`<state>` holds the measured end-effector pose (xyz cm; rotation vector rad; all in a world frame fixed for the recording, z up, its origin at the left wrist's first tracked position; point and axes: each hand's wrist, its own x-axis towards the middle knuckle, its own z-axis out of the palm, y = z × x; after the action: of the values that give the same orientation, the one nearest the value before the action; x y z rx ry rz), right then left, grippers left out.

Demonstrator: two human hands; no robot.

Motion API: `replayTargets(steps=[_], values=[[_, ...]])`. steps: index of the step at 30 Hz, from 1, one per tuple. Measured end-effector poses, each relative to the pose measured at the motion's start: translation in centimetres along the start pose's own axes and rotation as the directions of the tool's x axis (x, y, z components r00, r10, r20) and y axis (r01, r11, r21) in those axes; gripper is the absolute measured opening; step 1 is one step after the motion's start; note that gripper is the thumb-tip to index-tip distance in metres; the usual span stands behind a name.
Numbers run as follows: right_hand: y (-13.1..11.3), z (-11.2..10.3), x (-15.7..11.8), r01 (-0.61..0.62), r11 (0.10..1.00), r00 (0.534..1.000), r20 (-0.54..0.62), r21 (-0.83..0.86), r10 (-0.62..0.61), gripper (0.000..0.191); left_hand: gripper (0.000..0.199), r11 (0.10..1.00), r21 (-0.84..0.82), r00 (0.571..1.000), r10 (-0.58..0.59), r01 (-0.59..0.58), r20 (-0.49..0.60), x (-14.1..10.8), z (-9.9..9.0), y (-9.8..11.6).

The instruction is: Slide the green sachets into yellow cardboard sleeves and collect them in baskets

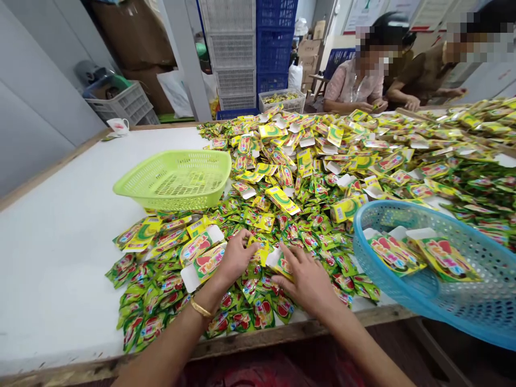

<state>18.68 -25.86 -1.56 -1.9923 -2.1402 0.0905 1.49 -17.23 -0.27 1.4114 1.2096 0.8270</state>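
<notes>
My left hand (238, 253) pinches a small yellow candy packet (259, 251) between thumb and fingers. Close beside it, my right hand (308, 277) grips a small printed carton (279, 262), its white end flap open toward the packet. Under both hands spreads a pile of green candy packets (264, 312) with red fruit pictures. Two open cartons (197, 244) lie just left of my left hand, their white flaps up. More yellow cartons (282, 200) are heaped beyond my hands.
A lime-green basket (173, 204) stands at left on the white table (52, 269). At right, a blue basket (403, 293) holds several cartons and juts over the table's wooden edge. Two people (355, 83) work across the table, near stacked crates (229, 54).
</notes>
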Motion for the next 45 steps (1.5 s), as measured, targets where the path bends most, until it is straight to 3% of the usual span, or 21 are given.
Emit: replayTargets(steps=[4,8,13,20,25,32,37,41,45], values=[[-0.7,0.9,-1.1,0.057,0.996,0.998,-0.033,-0.061,-0.059,0.06,0.017,0.999,-0.045,0.998,0.029,-0.031,-0.053,0.3,0.2,-0.1],[-1.2,1.0,-0.7,0.074,0.997,0.986,-0.152,0.038,-0.067,0.052,0.016,0.991,-0.104,0.97,0.055,-0.082,-0.237,0.5,1.8,0.4],[-2.2,1.0,-0.3,0.025,0.998,0.949,-0.315,0.061,-0.005,0.054,0.04,0.982,-0.039,0.943,0.166,-0.185,-0.288,-0.7,3.3,1.4],[-1.8,1.4,-0.3,0.137,0.99,0.922,-0.368,0.016,-0.122,0.058,0.028,0.979,0.156,0.986,0.147,-0.134,-0.078,-1.3,1.0,1.7],[-1.9,1.3,-0.1,0.248,0.968,0.913,-0.329,-0.02,-0.241,0.058,0.019,0.947,0.255,0.966,0.229,-0.194,-0.118,-1.0,0.6,2.1],[-1.4,1.2,-0.1,0.256,0.964,0.902,-0.375,0.068,-0.213,0.059,0.024,0.927,0.267,0.958,0.284,-0.265,-0.035,-1.5,-0.2,2.5],[-1.4,1.3,0.1,0.271,0.962,0.885,-0.404,0.041,-0.232,0.059,0.031,0.985,0.145,0.991,0.076,-0.091,0.108,-1.4,-0.9,3.0],[-1.8,1.3,0.0,0.318,0.948,0.871,-0.394,-0.007,-0.295,0.058,0.019,0.979,0.199,0.968,-0.01,-0.041,0.251,-1.0,-1.4,3.4],[-2.5,1.3,0.0,0.318,0.947,0.854,-0.419,-0.045,-0.307,0.061,0.015,0.962,0.251,0.987,0.071,-0.107,0.145,-0.7,-0.7,3.7]])
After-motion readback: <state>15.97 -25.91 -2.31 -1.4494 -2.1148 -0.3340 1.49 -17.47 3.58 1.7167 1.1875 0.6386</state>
